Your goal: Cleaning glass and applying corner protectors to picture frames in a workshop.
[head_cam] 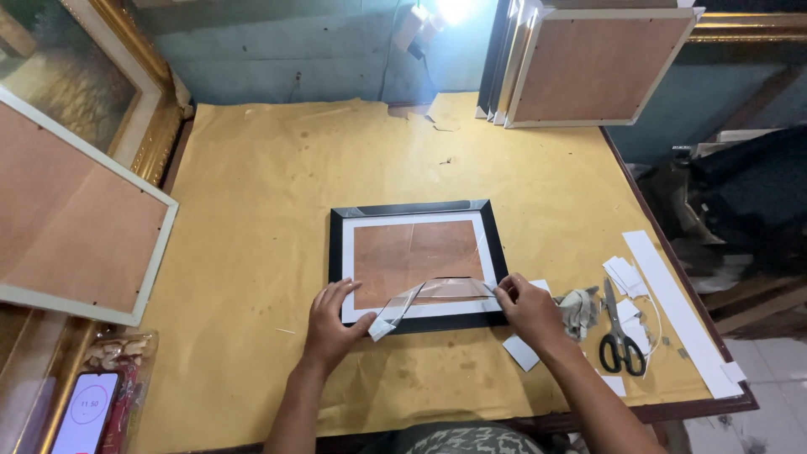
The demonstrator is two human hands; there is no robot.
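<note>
On the yellow paper-covered worktop (252,168) lay the black rectangular picture frame (418,265), back up. Left hand (332,324) and right hand (528,308) fingers pinched a clear tape strip (437,292); keeping it taut and parallel to the lower edge was advisable.

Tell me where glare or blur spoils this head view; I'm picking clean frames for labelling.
Head view: a lamp at the top edge blows out to white; the clear film between the left hand and right hand catches a pale sheen over the black frame; the table edges bow from wide-angle distortion; hands and scissors look sharp.
</note>
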